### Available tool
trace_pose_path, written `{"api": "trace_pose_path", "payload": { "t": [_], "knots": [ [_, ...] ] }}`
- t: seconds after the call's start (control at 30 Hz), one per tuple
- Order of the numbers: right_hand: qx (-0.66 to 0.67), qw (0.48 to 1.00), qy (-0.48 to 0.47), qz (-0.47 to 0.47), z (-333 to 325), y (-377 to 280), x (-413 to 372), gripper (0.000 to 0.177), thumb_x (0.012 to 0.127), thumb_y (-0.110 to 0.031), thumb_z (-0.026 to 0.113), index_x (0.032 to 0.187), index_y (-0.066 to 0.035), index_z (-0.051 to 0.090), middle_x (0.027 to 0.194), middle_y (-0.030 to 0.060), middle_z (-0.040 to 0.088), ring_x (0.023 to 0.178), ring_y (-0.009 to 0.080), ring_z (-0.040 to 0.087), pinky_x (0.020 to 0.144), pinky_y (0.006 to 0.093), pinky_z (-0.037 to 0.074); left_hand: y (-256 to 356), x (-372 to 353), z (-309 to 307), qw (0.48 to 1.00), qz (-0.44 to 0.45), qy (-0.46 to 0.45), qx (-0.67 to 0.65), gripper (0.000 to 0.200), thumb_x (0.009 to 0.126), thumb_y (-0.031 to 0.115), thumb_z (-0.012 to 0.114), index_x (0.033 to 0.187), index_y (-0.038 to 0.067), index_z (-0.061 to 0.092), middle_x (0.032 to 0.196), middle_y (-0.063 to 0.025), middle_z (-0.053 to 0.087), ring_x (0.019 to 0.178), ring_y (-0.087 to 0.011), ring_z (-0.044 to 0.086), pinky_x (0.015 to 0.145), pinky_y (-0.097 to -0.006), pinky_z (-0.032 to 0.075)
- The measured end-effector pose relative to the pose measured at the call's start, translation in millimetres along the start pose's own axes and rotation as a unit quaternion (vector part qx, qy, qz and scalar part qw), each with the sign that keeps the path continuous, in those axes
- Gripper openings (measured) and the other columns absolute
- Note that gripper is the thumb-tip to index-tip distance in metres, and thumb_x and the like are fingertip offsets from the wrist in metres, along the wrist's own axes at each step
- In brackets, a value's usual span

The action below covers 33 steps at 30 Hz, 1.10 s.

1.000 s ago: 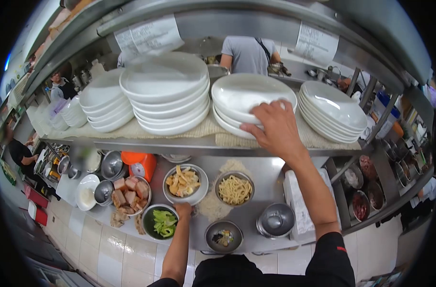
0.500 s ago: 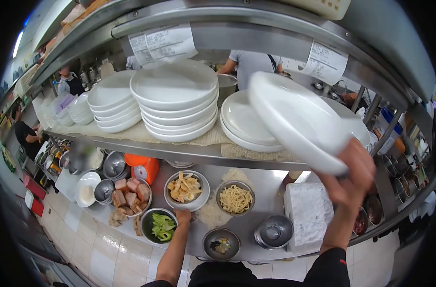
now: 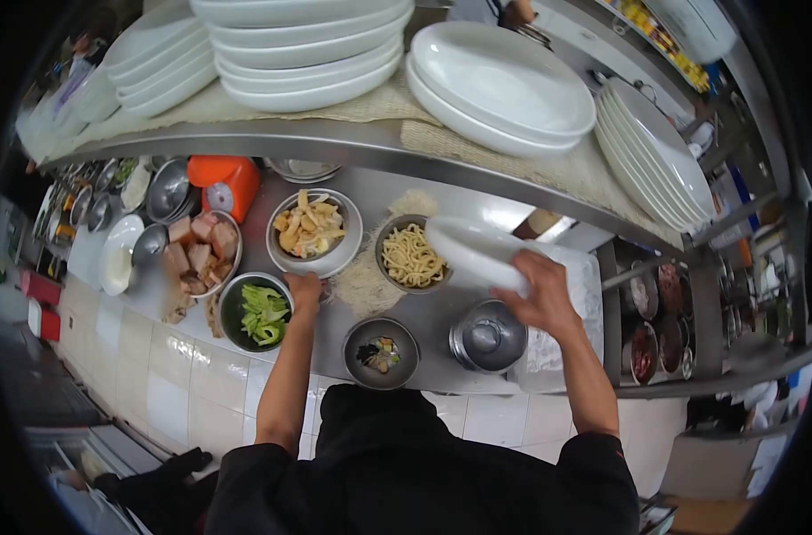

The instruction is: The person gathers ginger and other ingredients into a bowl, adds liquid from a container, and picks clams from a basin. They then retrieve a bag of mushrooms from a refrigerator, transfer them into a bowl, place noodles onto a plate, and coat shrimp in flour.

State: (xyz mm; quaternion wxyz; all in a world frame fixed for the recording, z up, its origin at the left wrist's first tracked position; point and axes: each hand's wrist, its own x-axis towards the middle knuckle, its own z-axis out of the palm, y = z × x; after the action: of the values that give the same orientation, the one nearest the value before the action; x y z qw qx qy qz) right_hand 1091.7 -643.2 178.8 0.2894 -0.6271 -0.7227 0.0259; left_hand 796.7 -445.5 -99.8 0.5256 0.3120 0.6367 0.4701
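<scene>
My right hand (image 3: 541, 290) grips the edge of a white plate (image 3: 468, 250), tilted and blurred over the counter, beside a bowl of noodles (image 3: 413, 257). My left hand (image 3: 304, 291) is closed between a bowl of cut greens (image 3: 265, 312) and a white plate (image 3: 345, 259); whatever its fingers hold is hidden. On that plate stands a metal bowl of pale yellowish food pieces (image 3: 309, 225). Nearer my body, between my arms, sits a metal bowl with small mixed bits (image 3: 381, 355). Stacked metal bowls (image 3: 489, 337) stand just below my right hand.
Stacks of white plates (image 3: 308, 53) line the shelf (image 3: 352, 138) above the counter. At left are a bowl of meat chunks (image 3: 205, 254) and an orange scale (image 3: 223, 187). A white block-like container (image 3: 575, 276) lies right, before bowls of red food (image 3: 644, 352).
My right hand has brought the white plate down from shelf height to just above the counter. My view has tipped downward. My left hand stays beside the greens.
</scene>
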Motion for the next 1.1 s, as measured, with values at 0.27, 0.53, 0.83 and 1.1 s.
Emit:
{"api": "trace_pose_path", "payload": {
  "t": [0.27, 0.53, 0.83, 1.1],
  "knots": [
    [-0.171, 0.977, -0.067, 0.111, 167, 195, 96, 0.055, 0.075, -0.033, 0.065, 0.117, -0.002, 0.052, 0.123, 0.0218, 0.049, 0.113, 0.0393, 0.044, 0.098, 0.0466, 0.033, 1, -5, 1, 0.992, 0.074, 0.029, 0.096, 0.04, 0.076, 0.001, 0.043, 0.113, -0.009, 0.03, 0.089, -0.0233, 0.056, 0.057, -0.0254, 0.06, 0.048, -0.0333, 0.049],
    [-0.088, 0.963, -0.208, 0.146, 221, 255, 131, 0.058, 0.074, -0.038, 0.064, 0.117, -0.001, 0.052, 0.125, 0.0194, 0.048, 0.114, 0.0377, 0.044, 0.099, 0.0459, 0.033, 16, -21, 1, 0.99, 0.024, 0.043, 0.13, 0.041, 0.078, 0.004, 0.054, 0.113, -0.007, 0.036, 0.104, -0.0216, 0.053, 0.093, -0.0285, 0.056, 0.078, -0.0355, 0.047],
    [-0.015, 0.96, -0.237, 0.146, 202, 256, 134, 0.061, 0.073, -0.041, 0.064, 0.117, 0.0, 0.052, 0.126, 0.0182, 0.047, 0.115, 0.0367, 0.044, 0.099, 0.0454, 0.033, -11, -1, -7, 0.99, 0.009, 0.033, 0.135, 0.053, 0.073, 0.001, 0.051, 0.122, -0.006, 0.031, 0.111, -0.0247, 0.052, 0.097, -0.0317, 0.057, 0.078, -0.0356, 0.048],
    [0.19, 0.919, -0.34, 0.065, 194, 158, 145, 0.064, 0.072, -0.044, 0.064, 0.116, 0.0, 0.052, 0.126, 0.0172, 0.047, 0.116, 0.0359, 0.044, 0.099, 0.0449, 0.033, 31, -33, 5, 0.987, -0.007, 0.059, 0.149, 0.054, 0.074, 0.003, 0.052, 0.123, -0.006, 0.03, 0.109, -0.0254, 0.053, 0.096, -0.0331, 0.057, 0.079, -0.0361, 0.047]
  ]
}}
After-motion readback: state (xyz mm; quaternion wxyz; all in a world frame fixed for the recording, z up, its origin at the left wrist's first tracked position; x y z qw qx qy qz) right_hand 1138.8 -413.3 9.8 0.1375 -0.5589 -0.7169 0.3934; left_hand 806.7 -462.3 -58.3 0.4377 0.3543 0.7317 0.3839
